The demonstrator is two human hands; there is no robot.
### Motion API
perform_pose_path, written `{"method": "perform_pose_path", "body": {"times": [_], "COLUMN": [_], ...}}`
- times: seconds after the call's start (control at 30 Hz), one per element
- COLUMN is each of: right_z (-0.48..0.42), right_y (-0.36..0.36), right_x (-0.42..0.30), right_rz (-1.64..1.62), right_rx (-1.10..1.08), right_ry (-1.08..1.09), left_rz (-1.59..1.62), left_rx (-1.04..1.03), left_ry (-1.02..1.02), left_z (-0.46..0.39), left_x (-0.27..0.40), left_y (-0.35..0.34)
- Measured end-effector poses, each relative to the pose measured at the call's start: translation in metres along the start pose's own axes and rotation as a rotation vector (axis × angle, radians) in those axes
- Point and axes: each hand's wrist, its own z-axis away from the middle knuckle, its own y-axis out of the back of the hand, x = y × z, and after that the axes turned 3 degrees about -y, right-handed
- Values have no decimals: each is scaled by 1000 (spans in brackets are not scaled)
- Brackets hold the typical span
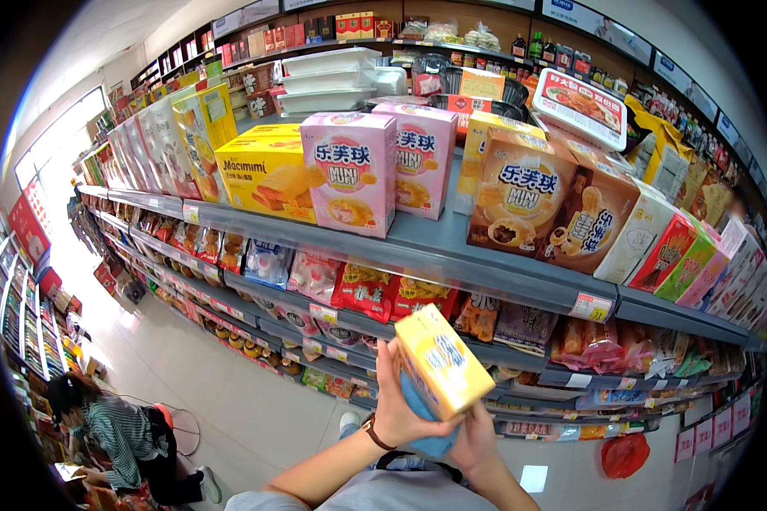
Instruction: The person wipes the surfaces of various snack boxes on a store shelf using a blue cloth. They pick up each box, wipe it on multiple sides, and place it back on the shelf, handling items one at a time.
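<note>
Below the shelf edge, a yellow snack carton (444, 361) is tilted between my two hands. My left hand (399, 405) grips its left and lower side, with a watch on that wrist. Under the carton, my right hand (476, 437) is partly hidden near its lower end. A blue cloth (422, 409) lies against the carton's underside, between the hands. On the top shelf stand a pink puff carton (348, 175), a second pink carton (418, 160), brown puff cartons (521, 191) and, behind these, a yellow carton (479, 150).
The grey shelf's front edge (422, 255) runs across the view above my hands, with bagged snacks (361, 290) on the tier below. White trays (329, 80) are stacked at the back. A person (124, 434) crouches at lower left. A red bag (625, 455) lies on the floor.
</note>
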Motion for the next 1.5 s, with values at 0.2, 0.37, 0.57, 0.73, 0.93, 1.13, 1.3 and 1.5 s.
{"method": "perform_pose_path", "body": {"times": [0.2,0.37,0.57,0.73,0.93,1.13,1.3,1.5], "right_z": [3,-9,-14,-8,-37,-69,-81,-84], "right_y": [8,20,9,-5,-28,-19,-11,-9], "right_x": [-23,-44,-46,-68,-122,-131,-131,-131], "right_rz": [-49,5,420,990,1493,1690,1659,1679], "right_rx": [-15,-102,63,470,417,473,487,489], "right_ry": [-60,-29,395,1046,1778,1725,1744,1805], "left_rz": [-366,-278,-616,-681,-890,-958,-986,-1008], "left_rx": [-198,-261,-643,-431,-226,-260,-304,-351], "left_ry": [-225,-424,-605,-660,-757,-739,-690,-648], "left_z": [-9,-44,-89,-133,-211,-269,-294,-317], "left_x": [23,50,98,103,92,74,55,35], "left_y": [12,48,65,91,99,94,85,78]}}
